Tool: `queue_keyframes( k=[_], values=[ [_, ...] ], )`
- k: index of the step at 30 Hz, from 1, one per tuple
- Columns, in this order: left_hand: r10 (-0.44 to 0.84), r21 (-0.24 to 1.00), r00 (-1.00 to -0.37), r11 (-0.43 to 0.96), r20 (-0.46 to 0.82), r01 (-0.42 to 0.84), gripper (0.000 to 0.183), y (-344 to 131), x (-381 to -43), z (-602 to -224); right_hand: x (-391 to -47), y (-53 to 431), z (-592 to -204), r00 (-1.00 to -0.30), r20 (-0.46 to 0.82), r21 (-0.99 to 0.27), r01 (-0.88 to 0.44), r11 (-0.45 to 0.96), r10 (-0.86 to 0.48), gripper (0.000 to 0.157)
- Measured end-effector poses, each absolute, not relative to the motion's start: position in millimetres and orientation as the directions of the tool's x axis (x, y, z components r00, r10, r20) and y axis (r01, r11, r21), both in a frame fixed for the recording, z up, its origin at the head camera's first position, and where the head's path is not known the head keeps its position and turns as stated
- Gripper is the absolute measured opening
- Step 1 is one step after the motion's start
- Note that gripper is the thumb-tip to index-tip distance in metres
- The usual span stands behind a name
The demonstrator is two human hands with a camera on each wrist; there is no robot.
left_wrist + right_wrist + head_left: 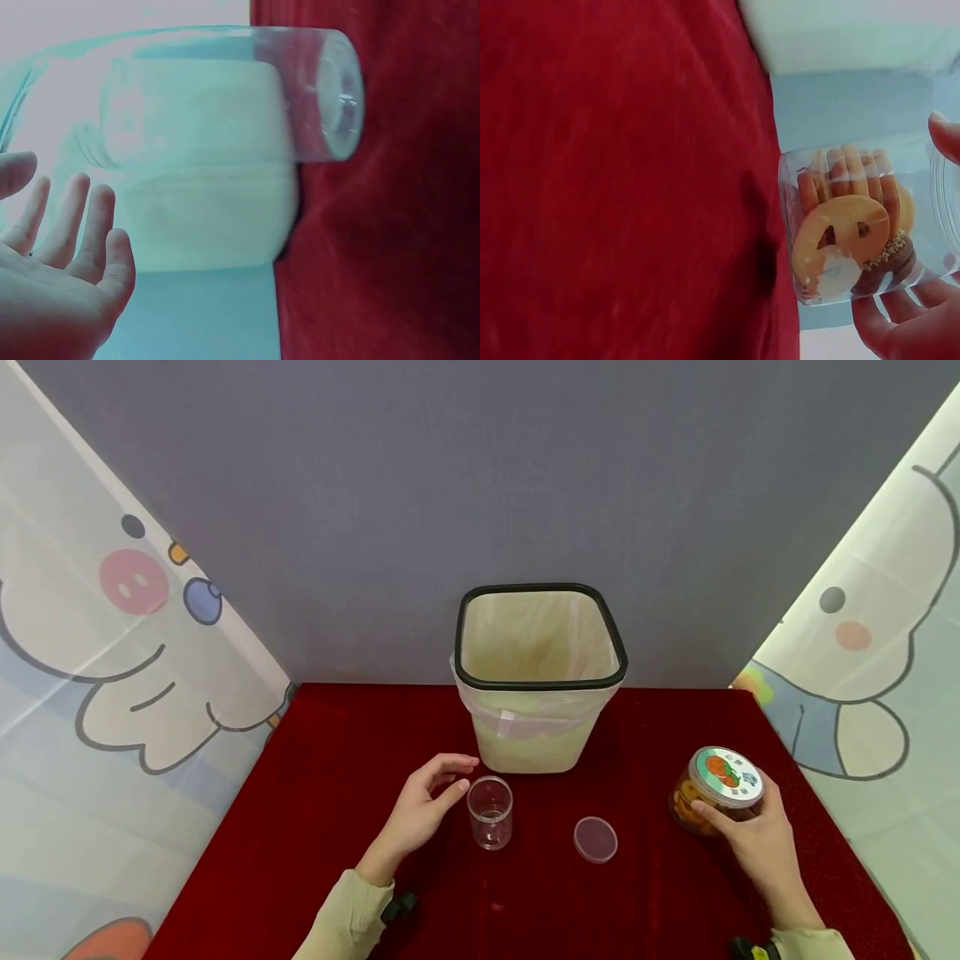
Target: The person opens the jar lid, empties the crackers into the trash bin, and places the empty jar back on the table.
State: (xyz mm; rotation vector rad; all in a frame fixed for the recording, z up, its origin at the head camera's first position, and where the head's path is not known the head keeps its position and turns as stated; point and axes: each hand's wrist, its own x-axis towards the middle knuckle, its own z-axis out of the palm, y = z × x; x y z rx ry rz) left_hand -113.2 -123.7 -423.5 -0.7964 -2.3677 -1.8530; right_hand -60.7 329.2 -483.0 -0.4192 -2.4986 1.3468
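Note:
My right hand [757, 839] grips a clear plastic jar of cookies [693, 802] at the right of the cloth. Its lid [727, 775] carries a green and white label with orange fruit. In the right wrist view, round cookies [840, 236] and a brown one show through the jar's wall. My left hand [420, 806] is beside an uncovered clear jar [491, 822], its fingers extended and loosely bent, holding nothing. That jar [315, 97] looks empty and stands upright. Between the two jars a round clear lid [596, 840] lies flat.
Behind the clear jar stands a pale bin [532, 752] with a black rim and a plastic liner. Dark red cloth [360, 735] covers the table. A grey panel [375, 527] rises at the back, with cartoon-printed sheets [67, 760] on both sides.

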Motion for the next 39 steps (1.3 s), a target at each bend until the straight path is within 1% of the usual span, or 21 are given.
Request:
queue_keyframes(
  k=[5, 11, 13, 19, 24, 30, 33, 37, 39],
  values=[
    [0.381, 0.894, -0.851, 0.119, 0.362, 0.433, 0.026, -117, -113, -420, -60, 310, -476, -0.950, 0.132, -0.836, 0.047, 0.546, 0.284, 0.103],
    [0.404, 0.886, -0.829, 0.085, 0.387, 0.455, 0.026, -109, -111, -414, -56, 284, -471, -0.975, 0.144, -0.871, -0.044, 0.489, 0.170, 0.103],
    [0.410, 0.886, -0.825, 0.078, 0.389, 0.457, 0.026, -107, -109, -413, -54, 275, -470, -0.979, 0.152, -0.877, -0.068, 0.476, 0.139, 0.102],
    [0.422, 0.883, -0.813, 0.060, 0.400, 0.466, 0.025, -102, -106, -409, -42, 250, -471, -0.984, 0.172, -0.860, -0.128, 0.493, 0.045, 0.100],
    [0.434, 0.883, -0.808, 0.058, 0.398, 0.466, 0.025, -100, -106, -409, -37, 228, -476, -0.984, 0.175, -0.882, -0.176, 0.437, -0.043, 0.101],
    [0.473, 0.880, -0.797, 0.088, 0.375, 0.466, 0.029, -95, -107, -406, -42, 199, -481, -0.977, 0.169, -0.898, -0.206, 0.389, -0.127, 0.106],
    [0.492, 0.866, -0.784, 0.112, 0.378, 0.488, 0.033, -94, -114, -417, -48, 187, -484, -0.975, 0.166, -0.906, -0.209, 0.368, -0.147, 0.108],
    [0.527, 0.834, -0.748, 0.126, 0.403, 0.538, 0.038, -93, -126, -432, -58, 177, -486, -0.966, 0.190, -0.903, -0.242, 0.355, -0.175, 0.103],
    [0.551, 0.817, -0.727, 0.132, 0.410, 0.561, 0.040, -92, -129, -432, -64, 174, -486, -0.961, 0.202, -0.895, -0.259, 0.364, -0.187, 0.101]
  ],
)
